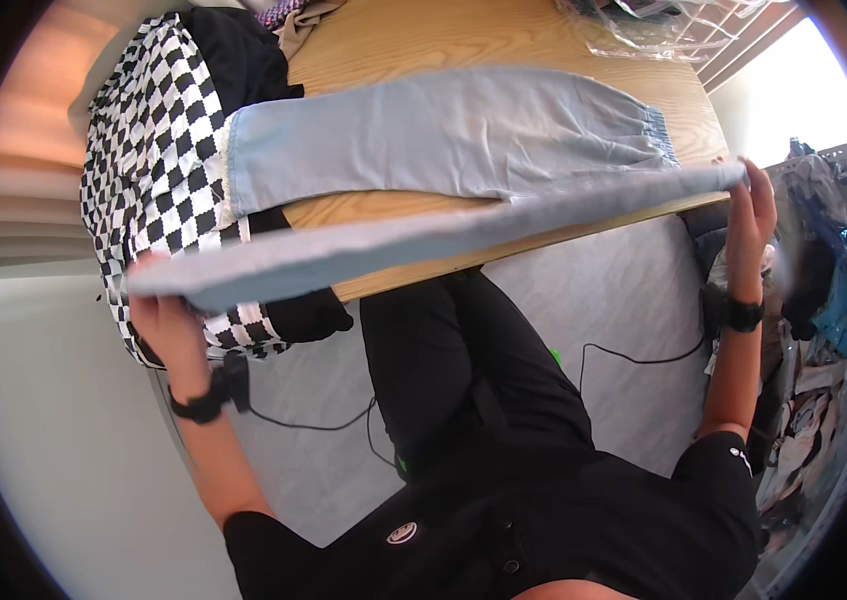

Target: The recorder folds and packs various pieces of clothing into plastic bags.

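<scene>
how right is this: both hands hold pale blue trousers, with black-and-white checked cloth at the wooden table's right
Wrong side: the head view shows the checked cloth at the table's left; left hand and right hand hold the trousers.

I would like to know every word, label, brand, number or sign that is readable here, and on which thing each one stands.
No word, brand or number is readable.
Oval badge on the shirt: too small to read.
White mark on the right sleeve: too small to read.
Trousers: no lettering visible.
</scene>
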Motion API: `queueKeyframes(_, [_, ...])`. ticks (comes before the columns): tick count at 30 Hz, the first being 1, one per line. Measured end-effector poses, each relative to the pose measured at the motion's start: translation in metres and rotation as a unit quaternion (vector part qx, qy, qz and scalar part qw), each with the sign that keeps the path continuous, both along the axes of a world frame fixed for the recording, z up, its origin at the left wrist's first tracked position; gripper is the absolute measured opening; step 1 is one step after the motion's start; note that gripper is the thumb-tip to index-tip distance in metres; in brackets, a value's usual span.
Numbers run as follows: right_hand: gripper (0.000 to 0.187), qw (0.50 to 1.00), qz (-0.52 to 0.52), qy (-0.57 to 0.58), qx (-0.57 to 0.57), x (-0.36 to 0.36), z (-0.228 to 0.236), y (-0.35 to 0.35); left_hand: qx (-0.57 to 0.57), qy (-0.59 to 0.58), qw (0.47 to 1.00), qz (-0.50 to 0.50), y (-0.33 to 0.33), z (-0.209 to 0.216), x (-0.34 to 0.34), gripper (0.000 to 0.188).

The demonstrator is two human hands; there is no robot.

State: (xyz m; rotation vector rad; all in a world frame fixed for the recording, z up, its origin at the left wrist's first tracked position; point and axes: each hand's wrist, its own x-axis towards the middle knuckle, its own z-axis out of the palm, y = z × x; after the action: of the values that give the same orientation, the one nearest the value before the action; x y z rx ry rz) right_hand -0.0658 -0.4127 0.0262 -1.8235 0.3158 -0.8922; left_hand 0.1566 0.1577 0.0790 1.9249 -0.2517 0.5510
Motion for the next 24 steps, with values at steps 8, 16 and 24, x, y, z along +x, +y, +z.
queueKeyframes(8, [0.036,0.968,-0.002,0.183,-0.174,0.106,-0.025,-0.057,0.040,0.235,0.962,-0.131,-0.050,-0.021,0.158,0.039])
queueKeyframes(16, [0.036,0.978,0.014,0.205,0.033,0.102,-0.020,-0.033,0.080,0.263,0.955,-0.111,-0.051,-0.041,0.150,0.039])
queueKeyframes(24, [0.035,0.957,0.072,0.271,0.076,0.094,0.005,-0.034,0.043,0.353,0.923,-0.148,-0.029,-0.021,0.130,0.039])
